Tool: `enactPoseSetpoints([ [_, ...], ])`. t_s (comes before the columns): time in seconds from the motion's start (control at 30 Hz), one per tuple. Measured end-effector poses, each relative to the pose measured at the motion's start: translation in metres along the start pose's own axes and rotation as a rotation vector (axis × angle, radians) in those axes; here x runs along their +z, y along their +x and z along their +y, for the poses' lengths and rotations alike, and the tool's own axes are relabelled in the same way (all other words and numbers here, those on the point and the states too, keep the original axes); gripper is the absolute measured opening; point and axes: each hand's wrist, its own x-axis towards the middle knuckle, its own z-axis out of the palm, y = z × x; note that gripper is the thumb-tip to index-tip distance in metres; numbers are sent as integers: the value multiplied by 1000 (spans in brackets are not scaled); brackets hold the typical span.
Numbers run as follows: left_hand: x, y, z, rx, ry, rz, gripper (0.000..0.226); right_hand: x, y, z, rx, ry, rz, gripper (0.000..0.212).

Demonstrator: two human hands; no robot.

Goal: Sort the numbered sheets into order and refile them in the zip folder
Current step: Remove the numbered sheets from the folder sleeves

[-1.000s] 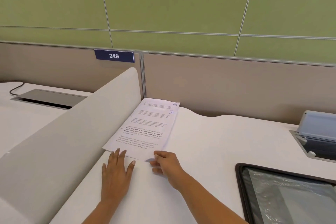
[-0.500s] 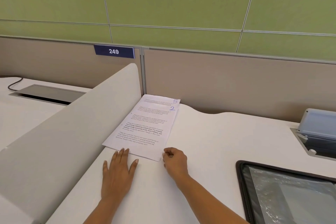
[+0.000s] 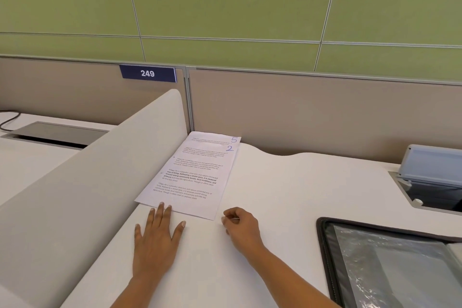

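Sheets [image 3: 192,177] lie in a small stack flat on the white desk [image 3: 275,195], pushed up beside the curved white divider [image 3: 87,182], with their far edge near the beige partition panel [image 3: 300,112]. We read a handwritten 2 on the top sheet, and a 5 on the sheet beneath [image 3: 212,138], which peeks out at the far edge. Our left hand [image 3: 156,240] lies flat on the desk, fingers straight and spread, its middle fingertips touching the near edge of the stack. Our right hand [image 3: 241,229] rests on the desk just beside the stack's near right corner, apart from the paper, its fingers curled in with nothing between them. To the right, well apart from the stack, the black-edged zip folder [image 3: 322,245] lies open with a clear plastic pocket showing. Beyond it a grey box [image 3: 435,165] sits in a desk recess. A blue label [image 3: 148,73] on the panel reads 249.
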Motion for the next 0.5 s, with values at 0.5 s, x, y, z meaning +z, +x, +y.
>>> enactPoseSetpoints([
  [0.5, 3, -82, 73, 44, -273, -63, 52, -134, -76, 32, -157, -208, 138, 16],
])
